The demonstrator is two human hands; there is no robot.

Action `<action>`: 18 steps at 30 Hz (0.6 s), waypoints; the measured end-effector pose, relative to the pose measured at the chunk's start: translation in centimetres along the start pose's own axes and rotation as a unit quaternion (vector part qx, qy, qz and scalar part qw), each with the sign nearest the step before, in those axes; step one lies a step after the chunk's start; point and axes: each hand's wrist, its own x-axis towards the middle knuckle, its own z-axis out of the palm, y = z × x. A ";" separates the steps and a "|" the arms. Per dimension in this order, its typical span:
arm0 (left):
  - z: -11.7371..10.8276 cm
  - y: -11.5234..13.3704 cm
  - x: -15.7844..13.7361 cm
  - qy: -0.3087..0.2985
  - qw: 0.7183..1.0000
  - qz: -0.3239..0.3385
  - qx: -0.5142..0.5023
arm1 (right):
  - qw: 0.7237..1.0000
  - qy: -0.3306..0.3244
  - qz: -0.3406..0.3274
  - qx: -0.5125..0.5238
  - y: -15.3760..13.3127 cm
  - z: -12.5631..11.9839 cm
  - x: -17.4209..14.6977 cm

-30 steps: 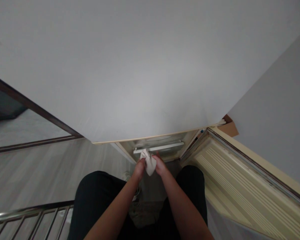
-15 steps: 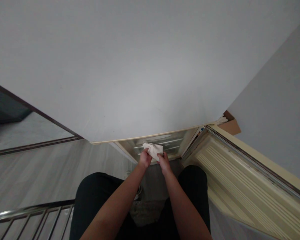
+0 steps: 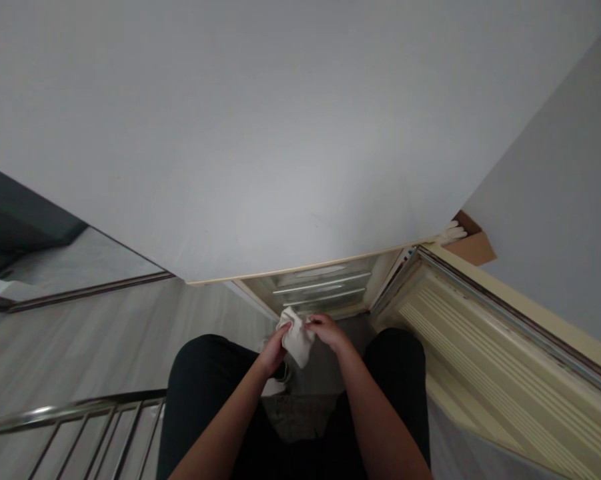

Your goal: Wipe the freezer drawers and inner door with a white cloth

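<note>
Between my knees, in front of the open fridge (image 3: 377, 293), I hold a crumpled off-white cloth (image 3: 299, 343) with both hands. My left hand (image 3: 274, 350) grips its left side, thumb on top. My right hand (image 3: 327, 329) pinches its upper right edge. Part of the cloth hangs down between the hands. Behind it, clear-fronted drawers or shelves (image 3: 325, 289) show inside the fridge.
The ribbed cream fridge door (image 3: 480, 373) stands wide open at the right. Beyond the hinge is a cardboard box (image 3: 473, 248) holding white gloves (image 3: 453, 233). A white panel (image 3: 290, 147) fills the upper view. Metal bars (image 3: 80, 413) are at lower left.
Both hands have drawn the cloth down and back from the fridge opening towards me. The cloth has turned and now hangs more upright, and my right hand has shifted to its upper edge.
</note>
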 end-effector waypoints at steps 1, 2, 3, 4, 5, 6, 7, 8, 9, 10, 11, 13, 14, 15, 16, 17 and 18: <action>-0.5 0.3 0.0 0.020 1.000 0.002 0.002 | 1.000 -0.010 -0.014 -0.024 -0.2 0.2 -0.1; -1.1 0.6 0.1 0.045 0.999 0.006 0.003 | 0.998 -0.015 -0.030 -0.049 -0.5 0.3 -0.2; -1.6 0.9 0.3 0.074 0.997 0.011 0.002 | 0.996 -0.013 -0.046 -0.073 -0.7 0.4 -0.3; -2.1 1.1 0.5 0.107 0.994 0.017 0.001 | 0.994 -0.009 -0.062 -0.092 -1.0 0.5 -0.4; -2.4 1.1 0.7 0.140 0.990 0.021 -0.001 | 0.992 -0.006 -0.076 -0.105 -1.3 0.5 -0.5; -2.5 0.9 0.8 0.169 0.985 0.024 -0.003 | 0.988 -0.005 -0.092 -0.122 -1.6 0.5 -0.6; -2.3 0.6 0.9 0.191 0.981 0.025 -0.005 | 0.982 0.000 -0.114 -0.152 -1.8 0.6 -0.8; -1.9 0.0 0.9 0.204 0.979 0.026 -0.008 | 0.971 0.011 -0.141 -0.194 -2.1 0.6 -1.0; -1.3 -0.7 0.9 0.205 0.978 0.028 -0.011 | 0.954 0.027 -0.170 -0.246 -2.4 0.7 -1.3; -0.4 -1.5 0.9 0.196 0.980 0.033 -0.017 | 0.933 0.043 -0.196 -0.300 -2.6 0.8 -1.6; 0.5 -2.2 1.0 0.176 0.983 0.036 -0.024 | 0.911 0.051 -0.215 -0.348 -2.8 1.0 -1.9; 2.4 -3.3 1.1 0.121 0.991 0.037 -0.040 | 0.889 0.022 -0.232 -0.394 -3.1 1.4 -2.5; 3.2 -3.5 1.2 0.095 0.994 0.033 -0.048 | 0.886 -0.012 -0.236 -0.398 -3.2 1.5 -2.9; 3.8 -3.5 1.4 0.072 0.995 0.028 -0.056 | 0.885 -0.046 -0.239 -0.397 -3.2 1.7 -3.2; 4.1 -3.4 1.5 0.052 0.996 0.023 -0.064 | 0.885 -0.074 -0.243 -0.390 -3.2 1.7 -3.4; 4.2 -3.1 1.6 0.035 0.997 0.020 -0.071 | 0.887 -0.094 -0.247 -0.379 -3.2 1.8 -3.7; 4.1 -2.7 1.6 0.023 0.997 0.020 -0.077 | 0.892 -0.104 -0.249 -0.363 -3.2 1.7 -3.9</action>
